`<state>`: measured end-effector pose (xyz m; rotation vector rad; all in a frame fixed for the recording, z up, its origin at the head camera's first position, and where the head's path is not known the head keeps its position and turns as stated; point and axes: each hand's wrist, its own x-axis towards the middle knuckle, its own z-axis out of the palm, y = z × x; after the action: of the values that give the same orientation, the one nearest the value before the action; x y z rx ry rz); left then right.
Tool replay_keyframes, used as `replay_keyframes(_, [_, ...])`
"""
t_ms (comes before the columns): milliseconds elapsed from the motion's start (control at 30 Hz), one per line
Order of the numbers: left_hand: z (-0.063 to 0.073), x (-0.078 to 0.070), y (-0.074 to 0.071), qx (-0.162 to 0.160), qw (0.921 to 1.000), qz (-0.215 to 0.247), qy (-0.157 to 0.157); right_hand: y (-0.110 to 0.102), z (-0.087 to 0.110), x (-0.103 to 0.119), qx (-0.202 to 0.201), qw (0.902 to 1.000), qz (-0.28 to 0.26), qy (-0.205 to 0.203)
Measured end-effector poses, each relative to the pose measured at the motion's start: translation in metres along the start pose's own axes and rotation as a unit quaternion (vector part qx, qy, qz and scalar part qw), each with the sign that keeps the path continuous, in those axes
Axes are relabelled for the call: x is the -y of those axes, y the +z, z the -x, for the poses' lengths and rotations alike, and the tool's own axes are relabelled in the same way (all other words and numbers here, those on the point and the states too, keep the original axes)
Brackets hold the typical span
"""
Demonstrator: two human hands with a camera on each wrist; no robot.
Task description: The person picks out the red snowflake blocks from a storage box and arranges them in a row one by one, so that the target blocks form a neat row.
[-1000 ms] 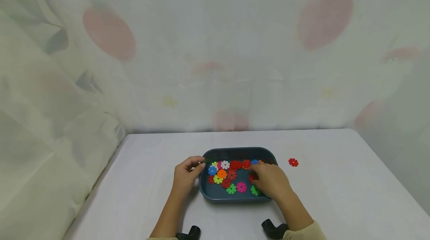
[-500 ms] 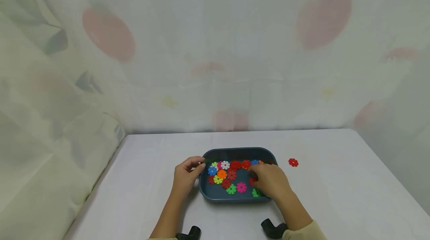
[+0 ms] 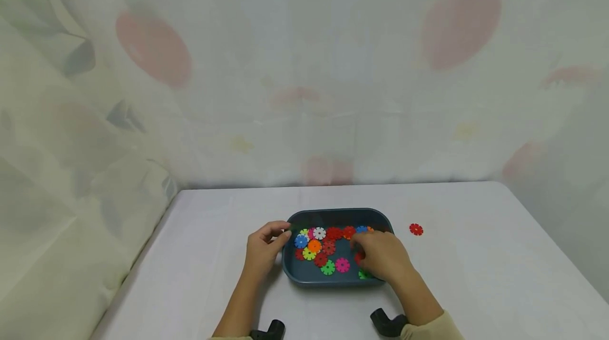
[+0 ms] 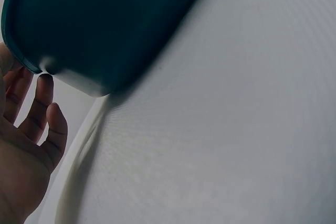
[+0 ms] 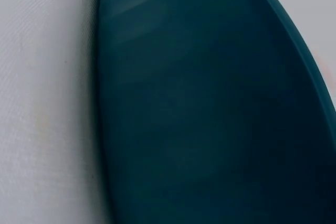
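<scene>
A dark blue-green tray (image 3: 333,278) holds several colourful notched plastic discs, among them a white one (image 3: 319,233), an orange one (image 3: 314,246) and a pink one (image 3: 342,265). At its left end, my left hand (image 3: 263,247) holds the rim between thumb and fingers; in the left wrist view the other fingers are loosely bent below the tray. My right hand (image 3: 383,255) reaches over the right end, fingers bent down inside. A red disc (image 3: 358,258) and a green disc (image 3: 363,274) lie partly covered by it. Its fingertips are hidden; the right wrist view shows only the tray's outer wall.
One red disc (image 3: 416,229) lies on the white table (image 3: 480,266) to the right of the tray. Black wrist mounts (image 3: 389,324) sit at both wrists. Behind the table hangs a pale cloth (image 3: 380,91) with a fruit print.
Beneath my right hand, the red and green discs have shifted slightly toward the near right, and more of the green one is covered. My left hand and the tray stay in place.
</scene>
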<state>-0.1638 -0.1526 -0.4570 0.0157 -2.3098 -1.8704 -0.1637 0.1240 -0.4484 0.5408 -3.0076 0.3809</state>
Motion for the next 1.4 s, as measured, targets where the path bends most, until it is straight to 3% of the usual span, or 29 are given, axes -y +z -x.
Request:
replay_keyframes(167, [0.0026,-0.0065,-0.0008,-0.001,1.0,0.0,0.002,0.0,-0.0009,0.0001,0.005,1.0,0.004,-0.004])
replay_keyframes(1033, [0.0043,-0.0062,0.0,-0.008,0.9999,-0.003,-0.007,-0.0002,-0.0002,-0.0003,0.018,0.9996,0.013,-0.018])
replay_keyframes(1400, [0.0036,-0.0074,0.0028,0.003,1.0,-0.005,0.0,-0.0039,0.0032,-0.001,0.044,0.999,0.009,0.001])
